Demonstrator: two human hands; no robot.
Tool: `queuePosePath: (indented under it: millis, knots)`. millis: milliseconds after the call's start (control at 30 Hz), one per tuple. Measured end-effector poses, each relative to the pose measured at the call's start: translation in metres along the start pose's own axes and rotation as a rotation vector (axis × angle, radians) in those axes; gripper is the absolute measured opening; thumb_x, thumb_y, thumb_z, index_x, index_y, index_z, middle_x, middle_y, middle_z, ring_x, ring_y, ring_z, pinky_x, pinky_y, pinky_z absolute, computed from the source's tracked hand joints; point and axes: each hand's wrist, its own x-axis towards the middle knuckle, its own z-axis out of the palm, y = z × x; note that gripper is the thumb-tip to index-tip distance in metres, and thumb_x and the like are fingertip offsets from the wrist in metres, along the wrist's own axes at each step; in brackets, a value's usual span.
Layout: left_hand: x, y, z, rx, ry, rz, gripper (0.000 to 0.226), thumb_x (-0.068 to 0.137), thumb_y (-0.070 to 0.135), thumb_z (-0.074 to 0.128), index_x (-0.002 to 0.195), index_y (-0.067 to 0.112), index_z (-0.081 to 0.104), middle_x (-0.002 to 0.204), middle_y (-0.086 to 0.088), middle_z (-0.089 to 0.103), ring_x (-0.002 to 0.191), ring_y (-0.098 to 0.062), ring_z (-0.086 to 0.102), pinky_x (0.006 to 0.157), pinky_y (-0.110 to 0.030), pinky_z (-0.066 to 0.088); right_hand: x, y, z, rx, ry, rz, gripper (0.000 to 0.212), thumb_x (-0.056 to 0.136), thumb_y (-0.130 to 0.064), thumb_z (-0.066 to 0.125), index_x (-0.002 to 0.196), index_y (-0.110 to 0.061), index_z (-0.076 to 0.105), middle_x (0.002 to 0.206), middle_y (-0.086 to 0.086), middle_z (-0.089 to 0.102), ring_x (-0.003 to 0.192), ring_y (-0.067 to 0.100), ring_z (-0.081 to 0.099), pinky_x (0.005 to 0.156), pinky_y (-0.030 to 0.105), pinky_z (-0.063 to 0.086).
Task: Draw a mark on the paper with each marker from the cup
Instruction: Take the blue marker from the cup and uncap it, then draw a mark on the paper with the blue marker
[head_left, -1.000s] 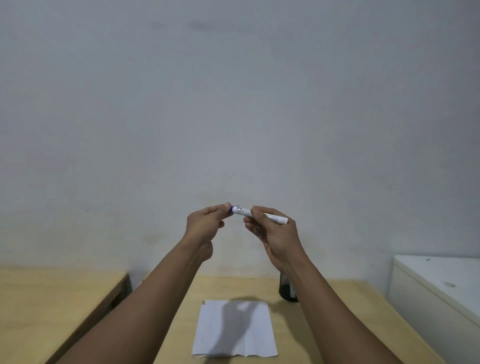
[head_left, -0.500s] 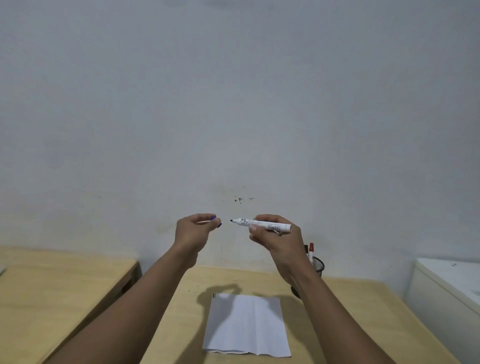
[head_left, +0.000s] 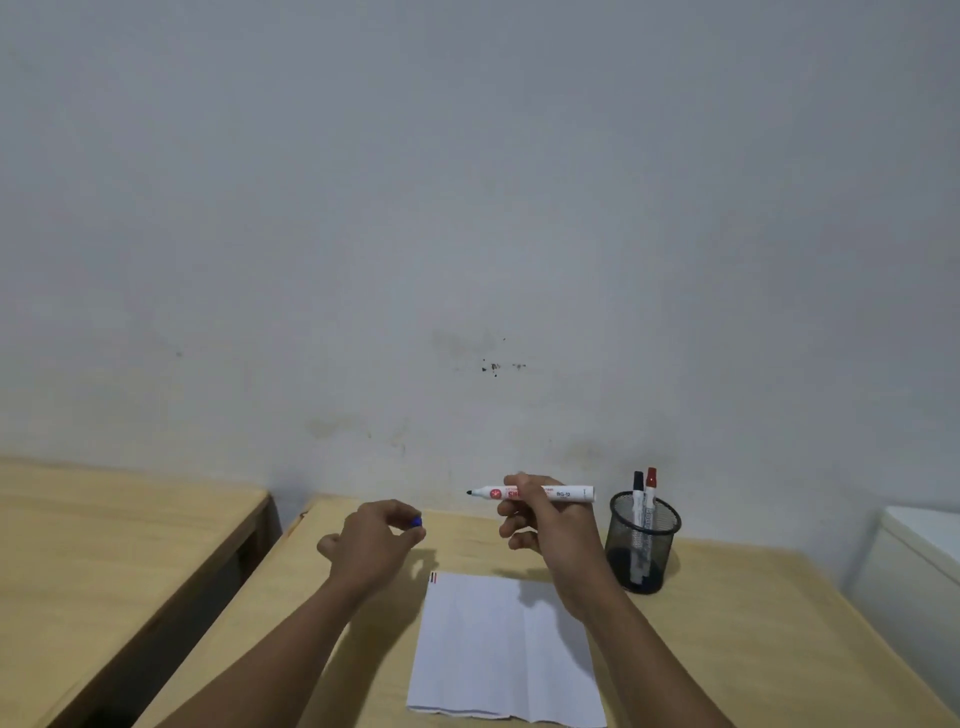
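My right hand (head_left: 545, 530) holds a white marker (head_left: 569, 493) level above the table, its bare dark tip pointing left. My left hand (head_left: 374, 545) pinches the marker's blue cap (head_left: 416, 521) a short way to the left, apart from the tip. A sheet of white paper (head_left: 498, 649) lies on the wooden table (head_left: 753, 649) below both hands, with small red and dark marks at its top left corner. A black mesh cup (head_left: 643, 545) stands right of my right hand and holds a black-capped marker (head_left: 638, 483) and a red-capped marker (head_left: 651, 480).
A second wooden table (head_left: 104, 545) stands to the left across a dark gap. A white cabinet (head_left: 914, 566) is at the right edge. A pale wall (head_left: 467, 208) rises right behind the tables.
My left hand pulled the blue cap off the marker and moved left. Both hands have come down toward the table, and the view has tilted down, showing the cup.
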Motion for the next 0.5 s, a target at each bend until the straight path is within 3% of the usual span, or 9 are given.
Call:
queuePosePath:
  millis: [167,333,433,500]
  knots:
    - [0.003,-0.026,0.026,0.058,-0.033,-0.041,0.007,0.088,0.033,0.066,0.087,0.040,0.066,0.083,0.024,0.066,0.078,0.005,0.053,0.103,-0.045,0.024,0.005,0.033,-0.009,-0.157,-0.039,0.025,0.017,0.086,-0.013,0.077,0.101,-0.008,0.074,0.073,0.006,0.072,0.063,0.019,0.063,0.058,0.029,0.052]
    - [0.010,-0.038,0.035,0.104,-0.049,-0.047,0.015,0.085,0.036,0.066,0.099,0.042,0.066,0.083,0.022,0.065,0.094,-0.005,0.055,0.105,-0.048,0.022,0.014,0.056,-0.008,-0.138,-0.019,0.059,0.015,0.085,-0.008,0.077,0.098,-0.001,0.073,0.070,0.009,0.068,0.058,0.018,0.059,0.054,0.030,0.048]
    - [0.008,-0.043,0.039,0.116,-0.041,-0.009,0.034,0.084,0.040,0.067,0.116,0.043,0.056,0.095,0.019,0.067,0.108,-0.009,0.057,0.105,-0.049,0.022,0.017,0.066,-0.003,-0.158,-0.037,0.056,0.010,0.087,-0.009,0.075,0.092,0.000,0.073,0.069,0.009,0.067,0.059,0.019,0.058,0.056,0.034,0.047]
    - [0.001,-0.043,0.040,0.100,0.004,-0.002,0.038,0.082,0.045,0.067,0.115,0.041,0.048,0.103,0.019,0.062,0.106,-0.010,0.057,0.108,-0.050,0.022,0.019,0.073,0.002,-0.161,-0.053,0.064,0.005,0.088,-0.010,0.074,0.085,-0.005,0.074,0.068,0.008,0.067,0.060,0.019,0.058,0.056,0.036,0.047]
